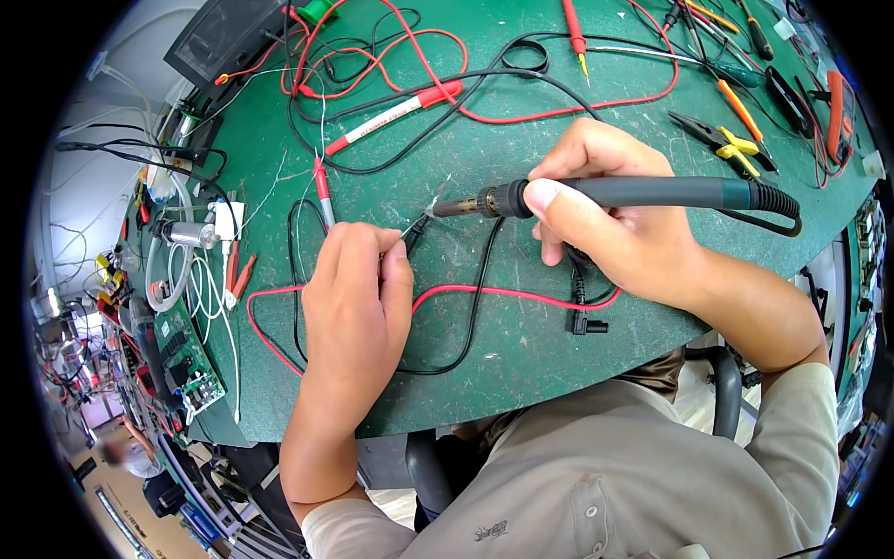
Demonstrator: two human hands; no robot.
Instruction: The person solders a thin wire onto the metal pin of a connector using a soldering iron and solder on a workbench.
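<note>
R hand [619, 224] has the iron [643, 193], grip closed round the front of its handle, thumb on the near side. Iron lies roughly level across the green counter [521, 359], tip to the L, cord end to the R. L hand [354, 298] is just L of the iron's tip, on the near side – grip pinched shut, thumb & fingertips on a thin wire [413, 225] that runs up to the tip. Can't tell if tip & wire actually touch. A blk lead end [418, 235] sits just under the tip, partly hidden by the fingers.

Beyond the iron, to the L: red/wht marker [386, 121], lying at a slant w/ blk & red leads looped about it. L of the iron: red probe [322, 182], its lower end going behind L hand. Straight beyond the iron's handle: 2nd red probe [574, 28], yellow pt toward the iron. Beyond & R of the iron: screwdriver [652, 55], orange stick [740, 110], blk/yellow pliers [724, 144] w/ jaws pointing L, then an orange meter [835, 116] farthest R.

Nearer the body than the iron: blk plug [589, 326] below R hand, plus a red lead [503, 292] curving along, passing behind L hand. Well L of the iron: wht cable [223, 317] & a circuit bd [191, 373] – the latter by the counter's L edge.
</note>
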